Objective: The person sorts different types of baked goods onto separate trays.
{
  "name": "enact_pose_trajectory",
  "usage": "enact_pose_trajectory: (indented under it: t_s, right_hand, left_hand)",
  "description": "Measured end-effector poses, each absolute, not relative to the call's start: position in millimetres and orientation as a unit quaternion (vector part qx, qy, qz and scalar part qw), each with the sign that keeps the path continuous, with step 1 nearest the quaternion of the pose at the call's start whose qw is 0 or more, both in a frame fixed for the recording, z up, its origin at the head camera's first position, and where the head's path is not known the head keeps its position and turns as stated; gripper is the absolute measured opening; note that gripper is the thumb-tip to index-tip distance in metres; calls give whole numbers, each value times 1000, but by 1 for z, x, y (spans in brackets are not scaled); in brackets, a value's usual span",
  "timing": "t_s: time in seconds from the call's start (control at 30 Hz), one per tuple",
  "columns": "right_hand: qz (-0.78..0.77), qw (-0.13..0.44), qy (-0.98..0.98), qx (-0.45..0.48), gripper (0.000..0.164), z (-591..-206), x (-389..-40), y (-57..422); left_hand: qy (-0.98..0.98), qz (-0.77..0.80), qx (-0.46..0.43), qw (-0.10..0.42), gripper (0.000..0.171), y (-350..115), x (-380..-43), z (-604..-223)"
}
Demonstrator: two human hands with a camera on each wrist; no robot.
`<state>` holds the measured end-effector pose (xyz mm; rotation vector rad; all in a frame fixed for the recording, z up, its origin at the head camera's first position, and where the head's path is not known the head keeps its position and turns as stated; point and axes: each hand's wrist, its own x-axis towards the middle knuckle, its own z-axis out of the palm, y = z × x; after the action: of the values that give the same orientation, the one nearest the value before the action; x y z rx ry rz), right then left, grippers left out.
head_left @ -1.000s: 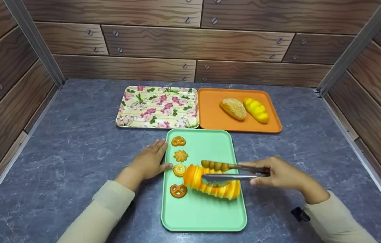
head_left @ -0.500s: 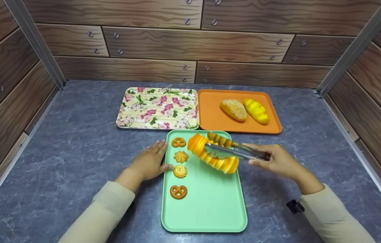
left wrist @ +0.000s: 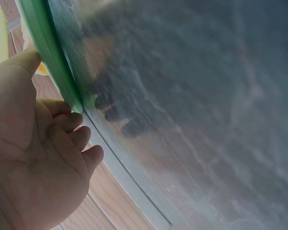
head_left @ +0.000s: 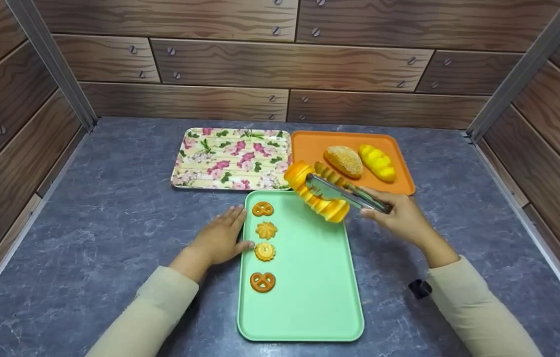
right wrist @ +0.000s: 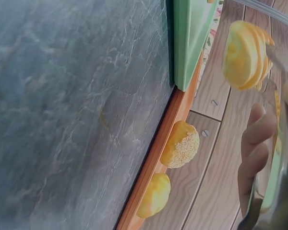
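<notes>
My right hand (head_left: 401, 215) grips metal tongs (head_left: 354, 197), whose ends pinch a ridged orange-yellow bread roll (head_left: 327, 207). The roll is held up over the far end of the green tray (head_left: 309, 297) and overlaps the near left corner of the orange tray (head_left: 305, 144) in the head view. In the right wrist view the roll (right wrist: 245, 57) hangs in the air above the trays' level. My left hand (head_left: 218, 240) rests at the green tray's left edge, its thumb over the rim and the other fingers along the outer side. Pretzels, a star-shaped cookie and a round cookie (head_left: 264, 252) line that side.
On the orange tray lie a seeded bun (head_left: 343, 159) and a yellow bread roll (head_left: 378, 162). A floral tray (head_left: 230, 158) stands left of it, edge to edge. Wood-patterned walls (head_left: 280, 62) enclose the dark grey tabletop (head_left: 86, 238) at the back and sides.
My right hand has lifted the ridged roll with the tongs and carried it away from me, from the green tray's middle to its far end. The left hand has stayed in place.
</notes>
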<state>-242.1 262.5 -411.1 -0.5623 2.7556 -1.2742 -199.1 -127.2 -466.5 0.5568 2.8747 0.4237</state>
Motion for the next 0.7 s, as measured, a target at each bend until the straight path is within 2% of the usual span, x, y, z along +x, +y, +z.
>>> enact_pose_trajectory:
  t_s: [0.43, 0.7]
  right_hand:
    - [-374, -50, 916, -135, 55, -413, -273, 248]
    - [-348, -51, 932, -85, 56, -415, -288, 237]
  left_hand:
    - [968, 142, 185, 94, 82, -126, -198, -467]
    - [968, 142, 184, 94, 83, -127, -200, -468]
